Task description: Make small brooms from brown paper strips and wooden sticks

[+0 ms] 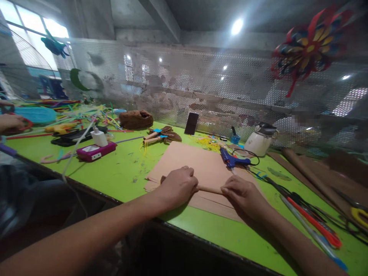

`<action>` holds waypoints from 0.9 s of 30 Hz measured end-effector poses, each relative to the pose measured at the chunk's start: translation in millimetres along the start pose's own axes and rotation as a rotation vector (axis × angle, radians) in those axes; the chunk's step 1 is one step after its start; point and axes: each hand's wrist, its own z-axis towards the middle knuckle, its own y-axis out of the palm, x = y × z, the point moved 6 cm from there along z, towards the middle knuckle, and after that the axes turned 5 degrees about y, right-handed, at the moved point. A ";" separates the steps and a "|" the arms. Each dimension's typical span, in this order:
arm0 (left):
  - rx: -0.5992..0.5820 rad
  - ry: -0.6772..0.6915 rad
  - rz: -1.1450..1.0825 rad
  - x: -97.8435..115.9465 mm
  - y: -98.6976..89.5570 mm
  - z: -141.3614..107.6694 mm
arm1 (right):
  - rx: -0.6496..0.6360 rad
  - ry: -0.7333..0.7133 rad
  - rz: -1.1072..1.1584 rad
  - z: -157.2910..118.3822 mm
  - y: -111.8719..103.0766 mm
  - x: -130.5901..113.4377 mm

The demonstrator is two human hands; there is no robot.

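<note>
Bare forearms [94, 234] stretch over the near edge of a green table [122, 172], where a person holds a slim brown roll [210, 189] in both hands. The right hand [241, 193] pinches the roll's right end between thumb and fingertips, while the left hand [179, 186] is closed over its other side, fingers curled down. A dark ridged piece [163, 179] shows just beyond the left hand (it may be the roll's far end, though the hand covers the join). The roll sits above the near part of some tan paper sheets [189, 159]. A blue glue gun [234, 160] lies at the sheets' far right side, with a white jug [257, 142] behind it. Brown pieces with blue ties [162, 134] lie beyond the sheets to the left, and a magenta power strip [96, 151] bearing a white plug [98, 137] rests farther left. Another person's hand [13, 122] appears at the far left. Behind the table stands a perforated screen [184, 88], with a red-rimmed pinwheel flower [310, 48] at upper right.
</note>
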 end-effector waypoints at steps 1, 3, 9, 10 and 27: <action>-0.003 0.013 0.030 1.6 1.2 1.4 | -0.004 -0.007 -0.002 0.0 -0.8 0.3; -0.004 0.052 0.087 5.3 3.5 3.4 | -0.019 -0.018 -0.018 -0.4 -1.9 1.5; 0.048 0.105 0.162 8.5 6.4 3.0 | -0.011 0.055 -0.053 -3.9 -6.0 4.9; 0.046 0.110 0.164 8.0 6.3 2.4 | -0.004 0.046 -0.062 -4.6 -6.3 1.8; 0.070 0.006 -0.236 -19.9 -2.3 -3.2 | -0.038 0.055 0.147 -3.8 1.2 -4.2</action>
